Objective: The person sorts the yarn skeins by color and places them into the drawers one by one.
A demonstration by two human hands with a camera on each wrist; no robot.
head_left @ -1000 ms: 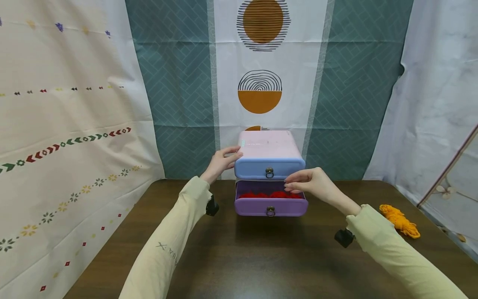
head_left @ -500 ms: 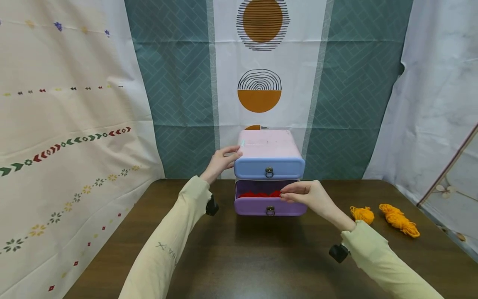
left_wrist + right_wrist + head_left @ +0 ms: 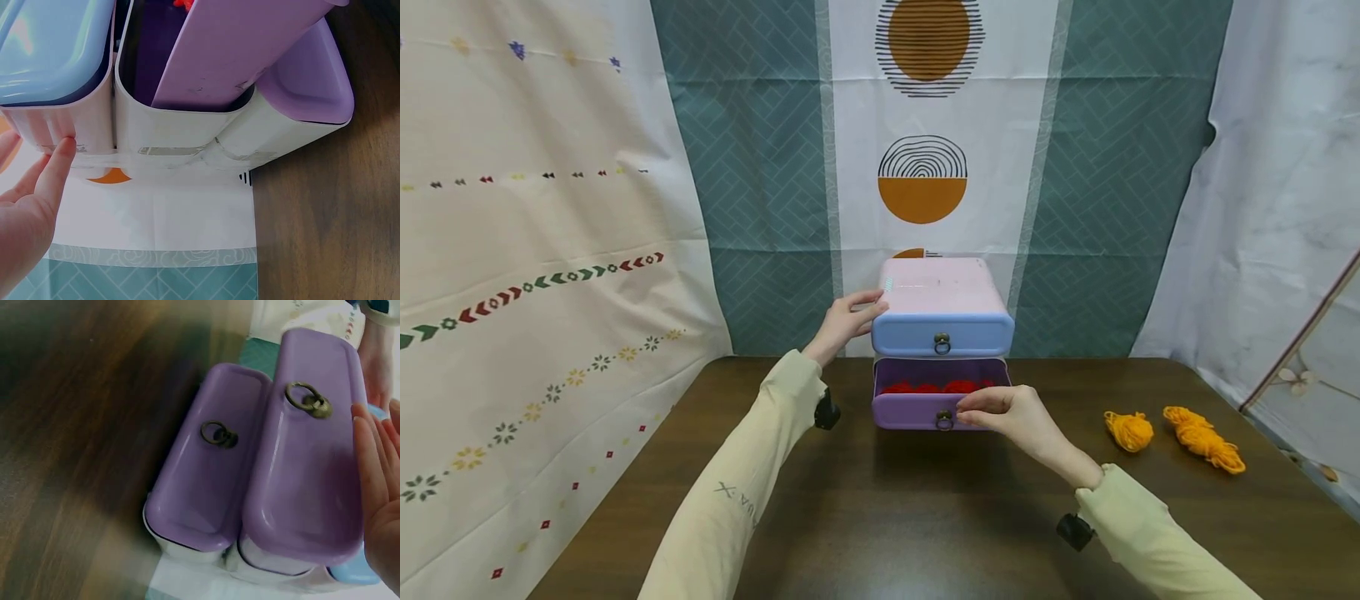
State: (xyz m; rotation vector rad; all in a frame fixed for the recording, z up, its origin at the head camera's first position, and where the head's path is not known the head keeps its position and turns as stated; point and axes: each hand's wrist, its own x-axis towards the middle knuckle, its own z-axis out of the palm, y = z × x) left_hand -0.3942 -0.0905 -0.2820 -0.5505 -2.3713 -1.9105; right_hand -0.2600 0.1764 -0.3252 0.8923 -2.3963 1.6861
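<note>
A small drawer unit with a pink top (image 3: 943, 283) stands at the back of the table. Its blue upper drawer (image 3: 910, 336) is closed. Below it, a purple drawer (image 3: 898, 412) is pulled out, with red yarn-like bundles (image 3: 961, 387) inside. My left hand (image 3: 841, 328) rests against the unit's upper left side, its fingertips touching the pink wall in the left wrist view. My right hand (image 3: 1018, 421) is at the open drawer's front, fingers extended near its upper edge and beside the brass ring pull (image 3: 320, 407). Whether they touch the drawer I cannot tell.
A second purple drawer (image 3: 200, 475) sits closed beneath the open one. To the right on the brown table (image 3: 880, 517) lie a small yellow yarn ball (image 3: 1130, 432) and a longer yellow yarn skein (image 3: 1205, 439). Patterned cloths (image 3: 775, 208) hang behind and at both sides.
My right hand has come down from over the open drawer to its front. The small yellow yarn ball, hidden behind my right arm before, now shows. My left hand stays put.
</note>
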